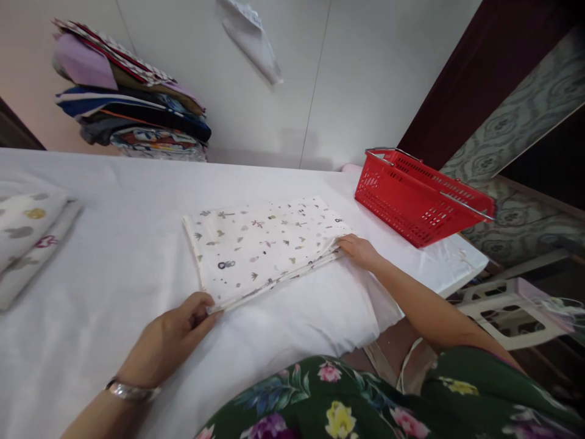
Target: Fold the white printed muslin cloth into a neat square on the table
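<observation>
A folded cream cloth (262, 244) printed with small motifs lies flat on the white-covered table (128, 244). My left hand (171, 338) pinches the cloth's near left corner, fingers closed on its edge. At the near right corner, my right hand (361, 250) grips the layered edge with its fingers curled onto it. A silver bracelet sits on my left wrist.
A red plastic basket (418, 195) sits at the table's right end. A stack of folded fabrics (132, 110) stands at the back left against the wall. More folded printed cloths (27, 235) lie at the left edge. A white plastic stool (512, 311) stands on the floor at right.
</observation>
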The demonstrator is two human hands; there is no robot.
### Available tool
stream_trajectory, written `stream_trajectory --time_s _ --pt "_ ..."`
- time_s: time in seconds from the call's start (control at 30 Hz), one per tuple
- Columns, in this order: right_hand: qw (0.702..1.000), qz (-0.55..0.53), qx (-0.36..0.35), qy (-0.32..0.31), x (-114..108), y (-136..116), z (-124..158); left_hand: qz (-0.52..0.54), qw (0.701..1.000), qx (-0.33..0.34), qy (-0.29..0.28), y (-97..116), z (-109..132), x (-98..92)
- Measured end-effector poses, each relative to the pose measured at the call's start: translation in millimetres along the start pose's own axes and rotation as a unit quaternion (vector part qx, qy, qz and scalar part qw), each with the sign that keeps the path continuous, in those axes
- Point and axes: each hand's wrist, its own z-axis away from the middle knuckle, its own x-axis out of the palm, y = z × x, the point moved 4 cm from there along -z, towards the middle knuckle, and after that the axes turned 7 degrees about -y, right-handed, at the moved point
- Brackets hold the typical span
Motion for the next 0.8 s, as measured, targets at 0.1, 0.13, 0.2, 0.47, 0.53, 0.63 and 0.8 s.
stream_trajectory --time_s 0.1,0.13,0.2,0.47,0.53,0.63,0.8 --pt "1.0 0.007 0.016 0.025 1.6 4.6 11.7 0.002 1.0 0.0 0.003 0.2 0.7 0.4" --pt "1.0 0.011 0.015 0.019 3.0 4.9 15.0 0.002 1.0 -0.002 0.002 0.6 0.8 0.4" --pt "1.0 0.023 0.011 -0.005 5.8 3.3 19.0 -0.001 1.0 -0.006 -0.004 1.8 0.9 0.1" --pt "1.0 0.026 -0.01 -0.004 1.7 -13.4 5.8 -0.001 1.0 -0.004 -0.012 6.4 2.1 -1.6" --pt "1.0 0.018 -0.025 0.001 -0.6 -19.2 1.0 -0.001 1.0 0.001 -0.01 6.1 2.3 -1.4" --pt "0.999 0.004 -0.045 0.01 -3.4 -28.9 -6.3 -0.004 1.0 0.003 -0.006 5.4 2.5 -1.0" --pt "0.997 -0.02 -0.07 0.03 -3.2 -37.3 -6.0 -0.006 1.0 -0.005 -0.01 7.0 3.7 -1.5"
